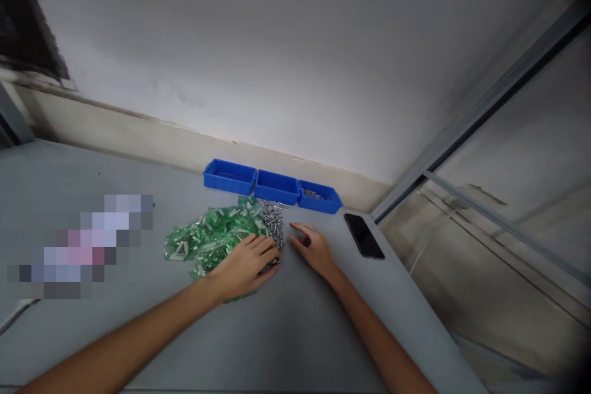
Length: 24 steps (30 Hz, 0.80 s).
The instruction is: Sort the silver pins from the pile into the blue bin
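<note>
Crinkled, see-through green plastic bags (207, 231) catch the light in many small, glossy glints. Beside them, slim metal pieces (273, 221) have a bright silvery shine. The blue bins (276, 196) look like smooth moulded plastic with a slight sheen. The phone (364, 237) has a dark, glossy, glass-like face. Under everything, the grey table (295, 332) is smooth and mostly matt. The wall (277, 74) looks matt, its lower band stained.

Dim light peaks on the wall (286, 92), right corners darken, 1 patch (87, 243) is pixelated.
</note>
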Available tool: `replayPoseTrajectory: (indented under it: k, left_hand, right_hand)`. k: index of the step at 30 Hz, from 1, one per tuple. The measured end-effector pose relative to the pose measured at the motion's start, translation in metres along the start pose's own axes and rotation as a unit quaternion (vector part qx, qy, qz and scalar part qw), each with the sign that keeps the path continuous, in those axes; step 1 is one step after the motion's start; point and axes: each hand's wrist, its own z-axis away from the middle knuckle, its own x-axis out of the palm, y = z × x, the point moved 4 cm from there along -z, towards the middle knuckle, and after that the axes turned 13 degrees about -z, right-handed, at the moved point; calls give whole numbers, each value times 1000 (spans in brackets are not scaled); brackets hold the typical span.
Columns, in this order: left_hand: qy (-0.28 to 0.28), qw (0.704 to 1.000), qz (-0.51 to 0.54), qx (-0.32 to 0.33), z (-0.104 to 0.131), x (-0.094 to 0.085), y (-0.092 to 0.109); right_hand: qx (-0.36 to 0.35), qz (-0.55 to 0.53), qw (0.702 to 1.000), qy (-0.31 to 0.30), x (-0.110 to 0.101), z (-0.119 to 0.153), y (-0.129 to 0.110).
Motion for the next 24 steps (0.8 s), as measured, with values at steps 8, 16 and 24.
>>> replayPoseTrajectory:
  k: [8, 16, 24]
  left_hand:
    - [-9, 1000, 18, 5, 1, -1, -1]
    - [8, 1000, 8, 14, 0, -1, 1]
    - [-1, 1000, 10, 6, 2, 2, -1]
  right_hand:
    - [-16, -18, 1000, 3, 0, 2, -5]
    - [-28, -28, 999, -1, 0, 2, -7]
    - [-32, -25, 999, -1, 1, 3, -5]
